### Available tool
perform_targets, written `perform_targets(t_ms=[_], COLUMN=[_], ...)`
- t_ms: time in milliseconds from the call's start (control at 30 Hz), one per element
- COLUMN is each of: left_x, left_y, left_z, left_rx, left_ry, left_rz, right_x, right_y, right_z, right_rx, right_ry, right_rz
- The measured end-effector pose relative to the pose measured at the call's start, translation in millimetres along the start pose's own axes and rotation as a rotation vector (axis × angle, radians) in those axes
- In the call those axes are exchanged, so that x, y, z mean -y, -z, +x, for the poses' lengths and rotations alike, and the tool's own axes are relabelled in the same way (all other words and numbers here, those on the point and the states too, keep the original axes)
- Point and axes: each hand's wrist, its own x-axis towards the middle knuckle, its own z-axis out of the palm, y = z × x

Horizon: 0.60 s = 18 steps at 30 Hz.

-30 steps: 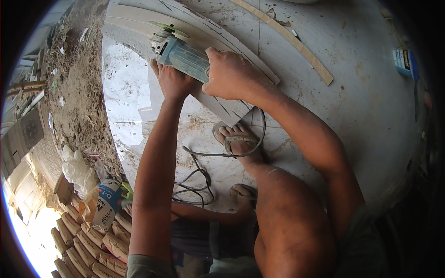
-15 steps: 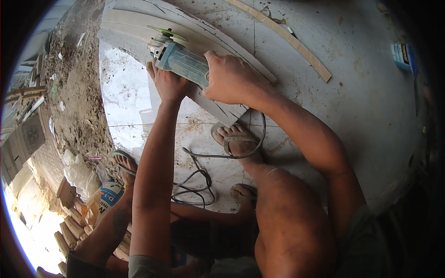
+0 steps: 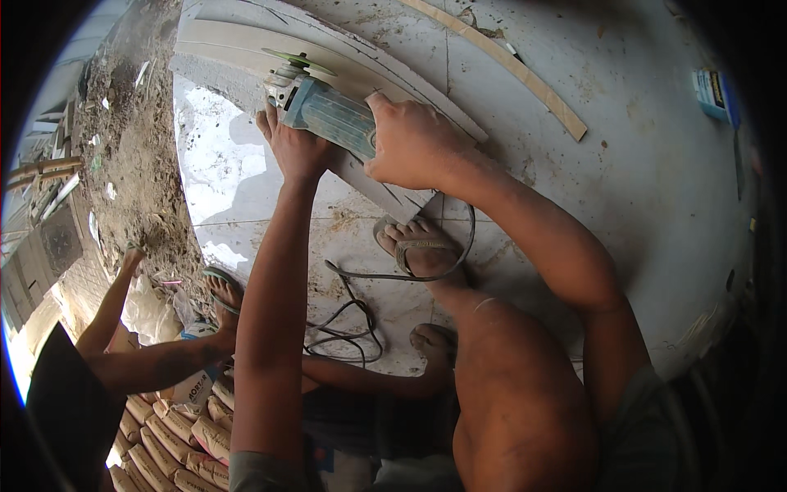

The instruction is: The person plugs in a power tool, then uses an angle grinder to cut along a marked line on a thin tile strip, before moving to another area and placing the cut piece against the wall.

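An angle grinder (image 3: 332,115) with a teal, dusty body lies across my two hands. Its thin greenish disc (image 3: 299,61) sits on the upper side of the head, over a pale curved slab (image 3: 369,74). My right hand (image 3: 418,143) is wrapped round the rear of the body. Under the front part, near the metal head, my left hand (image 3: 295,148) grips it, with most of its fingers hidden behind the tool. From the rear, a black cord (image 3: 471,234) loops down past my sandalled foot (image 3: 422,246), whose toes are at the slab's lower corner.
Coils of cord (image 3: 352,332) lie on the tiled floor (image 3: 533,238). A curved brown strip (image 3: 508,70) and a blue-and-white container (image 3: 713,97) are at the right. Another person's leg (image 3: 156,367) comes in at the left, near stacked brown paper bags (image 3: 176,435) and rough soil (image 3: 139,164).
Another person's legs and dark clothing have shifted at the left, and a foot now shows on the soil. The grinder and my hands have barely moved, slightly right and down.
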Motion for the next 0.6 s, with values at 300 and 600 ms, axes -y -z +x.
perform_targets(t_ms=[300, 600], left_x=[2.8, -0.9], left_y=[-0.4, -0.7], left_z=[0.1, 0.6], left_rx=[0.063, 0.055], left_ry=[0.027, 0.039], left_rz=[-0.02, -0.031], right_x=[-10.4, -14.3], right_y=[-4.1, -1.9], right_z=[-7.2, -14.4], right_rx=[-0.013, 0.007], right_ry=[0.015, -0.002], right_rz=[0.004, 0.005])
